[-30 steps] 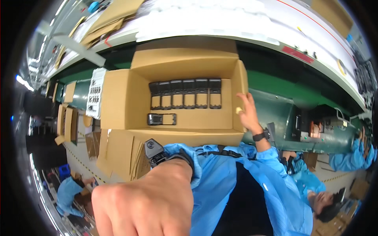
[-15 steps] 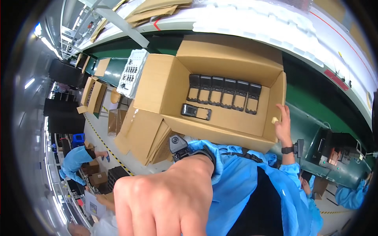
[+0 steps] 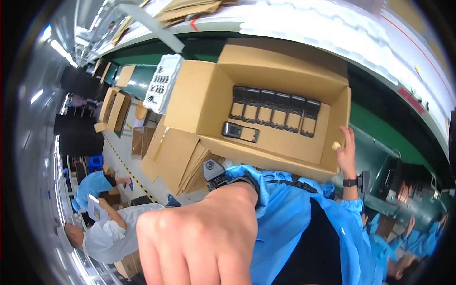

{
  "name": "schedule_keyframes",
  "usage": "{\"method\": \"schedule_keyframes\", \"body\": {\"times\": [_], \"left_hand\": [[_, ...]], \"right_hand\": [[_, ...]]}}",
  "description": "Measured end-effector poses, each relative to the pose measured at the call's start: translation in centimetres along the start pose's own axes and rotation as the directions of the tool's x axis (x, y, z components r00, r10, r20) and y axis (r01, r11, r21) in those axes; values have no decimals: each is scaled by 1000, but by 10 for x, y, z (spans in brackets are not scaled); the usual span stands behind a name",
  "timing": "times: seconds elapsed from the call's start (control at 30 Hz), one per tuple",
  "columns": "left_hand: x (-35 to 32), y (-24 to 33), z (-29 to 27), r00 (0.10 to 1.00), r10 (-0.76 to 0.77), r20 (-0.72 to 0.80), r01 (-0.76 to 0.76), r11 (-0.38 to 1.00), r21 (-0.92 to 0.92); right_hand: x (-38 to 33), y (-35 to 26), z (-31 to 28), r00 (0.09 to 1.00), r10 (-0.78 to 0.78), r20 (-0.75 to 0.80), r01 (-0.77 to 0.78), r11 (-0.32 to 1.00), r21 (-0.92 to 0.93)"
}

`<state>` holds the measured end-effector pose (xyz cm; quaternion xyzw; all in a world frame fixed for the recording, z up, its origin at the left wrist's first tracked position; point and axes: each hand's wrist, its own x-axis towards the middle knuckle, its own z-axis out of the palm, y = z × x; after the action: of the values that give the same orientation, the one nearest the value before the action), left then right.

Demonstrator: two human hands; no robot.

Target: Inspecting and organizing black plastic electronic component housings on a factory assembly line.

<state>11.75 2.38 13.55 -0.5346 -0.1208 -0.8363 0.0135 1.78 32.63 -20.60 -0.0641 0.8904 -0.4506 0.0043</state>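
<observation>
Brown corrugated cardboard makes up the large open box [image 3: 266,102] in front of me, its flaps folded outward. My right hand [image 3: 345,148] rests on the box's right wall at the near corner, fingers curled over the rim and gripping the cardboard edge; a black watch sits on that wrist. My left hand [image 3: 202,242] fills the near foreground, very close to the camera and well apart from the box. It shows only its back and knuckles, fingers curled downward out of sight, so I cannot tell whether it holds anything. A black wrist-worn device [image 3: 216,173] is strapped just above it, over my bright blue sleeve.

Inside the box, a row of five black handheld devices with tan panels [image 3: 274,110] stands along the far side. One more black handheld device [image 3: 241,132] lies flat on the box floor, nearer to me and left of my right hand.

Far left, a white printed sheet [image 3: 163,83] leans beside the box. On the near left, two other people [image 3: 107,209] work among smaller cartons.
</observation>
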Motion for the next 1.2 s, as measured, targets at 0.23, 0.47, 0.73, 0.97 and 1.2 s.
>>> {"method": "schedule_keyframes", "body": {"times": [0.23, 0.47, 0.73, 0.97, 1.2], "left_hand": [[16, -59, -37, 972, 168, 165, -122, 959, -257], [-37, -61, -90, 989, -142, 47, 120, 938, 324], [-128, -204, -177, 577, -620, -531, 646, -51, 762], [-220, -278, -250, 749, -621, -231, 227, -88, 970], [-224, -281, -263, 778, -611, -148, 136, -66, 989]], "right_hand": [[1, 0, -9, 999, 37, -36, -36, 999, 27], [2, -7, 0, 998, 11, -61, -6, 997, 73], [-20, 6, 12, 962, 183, -205, -102, 929, 356], [-40, -4, 12, 916, 355, -187, -307, 920, 244], [-32, 12, 19, 951, 252, -181, -193, 937, 292]]}}
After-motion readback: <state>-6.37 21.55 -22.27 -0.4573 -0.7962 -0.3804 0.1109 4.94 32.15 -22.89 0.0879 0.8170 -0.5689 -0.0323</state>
